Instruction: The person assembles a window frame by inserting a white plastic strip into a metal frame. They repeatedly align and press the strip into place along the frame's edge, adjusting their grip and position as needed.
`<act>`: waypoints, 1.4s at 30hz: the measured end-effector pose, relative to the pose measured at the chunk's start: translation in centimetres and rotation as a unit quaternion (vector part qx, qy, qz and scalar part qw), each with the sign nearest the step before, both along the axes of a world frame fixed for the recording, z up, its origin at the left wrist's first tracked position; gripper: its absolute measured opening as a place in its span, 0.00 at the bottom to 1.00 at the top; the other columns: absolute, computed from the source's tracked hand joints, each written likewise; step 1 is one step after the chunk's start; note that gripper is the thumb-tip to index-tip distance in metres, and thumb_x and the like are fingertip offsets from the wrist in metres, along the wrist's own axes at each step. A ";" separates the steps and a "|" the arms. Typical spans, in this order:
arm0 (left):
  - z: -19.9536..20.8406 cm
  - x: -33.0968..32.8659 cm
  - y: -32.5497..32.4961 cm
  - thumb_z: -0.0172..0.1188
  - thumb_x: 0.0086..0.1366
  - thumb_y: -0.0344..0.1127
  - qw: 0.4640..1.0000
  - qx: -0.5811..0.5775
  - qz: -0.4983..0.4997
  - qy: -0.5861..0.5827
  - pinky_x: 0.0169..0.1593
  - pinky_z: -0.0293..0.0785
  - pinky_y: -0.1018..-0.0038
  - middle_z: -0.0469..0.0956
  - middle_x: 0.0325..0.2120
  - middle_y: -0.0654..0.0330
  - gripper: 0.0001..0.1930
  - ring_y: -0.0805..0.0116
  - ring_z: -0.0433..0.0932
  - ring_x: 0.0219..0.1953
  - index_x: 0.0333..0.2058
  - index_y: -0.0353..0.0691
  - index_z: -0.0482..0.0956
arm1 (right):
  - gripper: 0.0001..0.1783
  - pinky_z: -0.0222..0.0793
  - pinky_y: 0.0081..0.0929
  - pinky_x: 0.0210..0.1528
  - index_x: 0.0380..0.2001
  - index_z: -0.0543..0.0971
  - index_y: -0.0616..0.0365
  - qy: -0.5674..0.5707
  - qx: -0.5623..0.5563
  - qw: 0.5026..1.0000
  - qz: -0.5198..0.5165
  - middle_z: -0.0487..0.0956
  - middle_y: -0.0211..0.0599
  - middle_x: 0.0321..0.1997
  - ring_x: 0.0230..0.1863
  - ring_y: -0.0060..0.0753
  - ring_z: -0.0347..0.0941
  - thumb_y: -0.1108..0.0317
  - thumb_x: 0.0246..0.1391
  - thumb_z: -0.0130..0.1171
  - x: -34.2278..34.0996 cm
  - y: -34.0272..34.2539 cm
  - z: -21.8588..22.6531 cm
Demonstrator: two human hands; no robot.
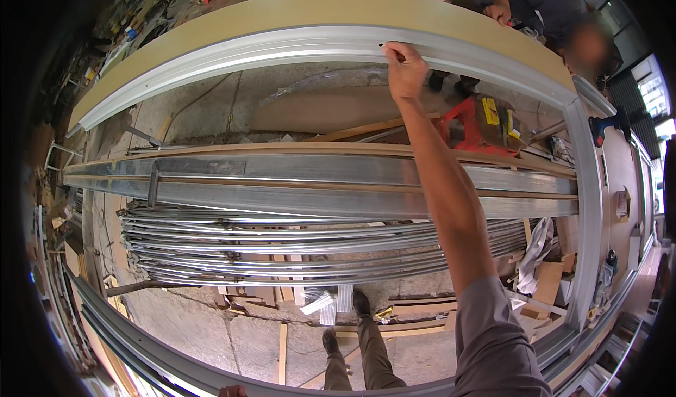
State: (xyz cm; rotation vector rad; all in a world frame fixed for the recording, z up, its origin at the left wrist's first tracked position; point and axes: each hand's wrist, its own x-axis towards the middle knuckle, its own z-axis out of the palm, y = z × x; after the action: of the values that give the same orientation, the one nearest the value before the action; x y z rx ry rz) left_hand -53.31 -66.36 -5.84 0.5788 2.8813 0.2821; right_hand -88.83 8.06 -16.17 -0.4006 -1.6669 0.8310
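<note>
My right hand [407,74] reaches across to the far rail of a large silver metal frame [282,43]. Its thumb and fingers are pinched together against the rail, beside a small dark spot. What they hold, if anything, is too small to name. At the bottom edge my left hand [232,391] shows only its curled fingers, closed over the frame's near rail [176,372]; the rest of it is out of sight. A tan board [310,8] runs along the outside of the far rail.
Beneath the frame lie long metal beams [317,168] and a bundle of thin metal tubes [282,245]. A red stool [461,126] bears a box. A cordless drill [607,123] sits by the right rail. At the far right, a co-worker's hand [498,13] touches the board.
</note>
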 end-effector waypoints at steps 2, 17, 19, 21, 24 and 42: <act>-0.4 0.2 -1.1 0.52 0.69 0.36 0.999 -0.029 -0.039 0.004 0.36 0.70 0.48 0.76 0.34 0.44 0.12 0.41 0.74 0.34 0.40 0.33 0.79 | 0.04 0.75 0.29 0.33 0.31 0.86 0.53 0.012 0.014 1.000 -0.010 0.84 0.37 0.30 0.27 0.34 0.80 0.73 0.50 0.72 -0.5 -0.5 0.0; -1.5 0.6 -2.6 0.50 0.70 0.40 0.997 0.002 -0.071 0.044 0.38 0.74 0.49 0.79 0.36 0.49 0.14 0.44 0.77 0.37 0.41 0.37 0.78 | 0.07 0.75 0.33 0.33 0.31 0.83 0.52 0.028 0.009 0.999 -0.027 0.83 0.36 0.30 0.29 0.39 0.80 0.74 0.50 0.71 -1.4 -1.0 0.0; -1.6 0.6 -2.8 0.50 0.69 0.39 0.997 0.015 -0.065 0.037 0.38 0.74 0.50 0.79 0.36 0.50 0.13 0.45 0.77 0.37 0.41 0.37 0.78 | 0.08 0.75 0.34 0.33 0.31 0.82 0.52 0.034 0.002 0.999 -0.036 0.82 0.36 0.30 0.29 0.40 0.80 0.75 0.49 0.72 -1.5 -1.1 -0.1; -1.8 1.0 -3.4 0.50 0.69 0.38 0.998 0.024 -0.050 0.025 0.38 0.74 0.50 0.79 0.36 0.50 0.12 0.45 0.77 0.37 0.40 0.38 0.78 | 0.08 0.75 0.34 0.33 0.31 0.83 0.52 0.030 0.037 0.997 -0.059 0.82 0.35 0.31 0.29 0.40 0.79 0.75 0.48 0.72 -1.6 -1.0 -0.3; -1.9 1.1 -3.6 0.51 0.67 0.37 0.997 -0.004 -0.063 0.034 0.39 0.74 0.51 0.79 0.36 0.49 0.11 0.45 0.77 0.37 0.40 0.37 0.78 | 0.09 0.73 0.36 0.36 0.31 0.83 0.50 0.033 0.057 0.996 -0.056 0.80 0.32 0.32 0.31 0.41 0.79 0.75 0.48 0.73 -1.2 -1.0 -0.5; -0.9 1.1 -2.3 0.47 0.69 0.38 0.998 -0.052 -0.018 -0.004 0.42 0.73 0.51 0.78 0.35 0.51 0.13 0.47 0.76 0.40 0.39 0.40 0.79 | 0.06 0.67 0.38 0.38 0.30 0.81 0.48 -0.069 0.219 0.969 -0.090 0.79 0.28 0.31 0.34 0.40 0.78 0.73 0.52 0.67 -0.3 -0.1 0.1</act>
State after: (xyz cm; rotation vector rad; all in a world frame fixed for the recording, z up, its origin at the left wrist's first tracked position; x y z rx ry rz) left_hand -52.25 -68.67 -6.73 0.6094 2.8544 0.1291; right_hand -89.09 7.96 -16.09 -0.2997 -1.8521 0.2908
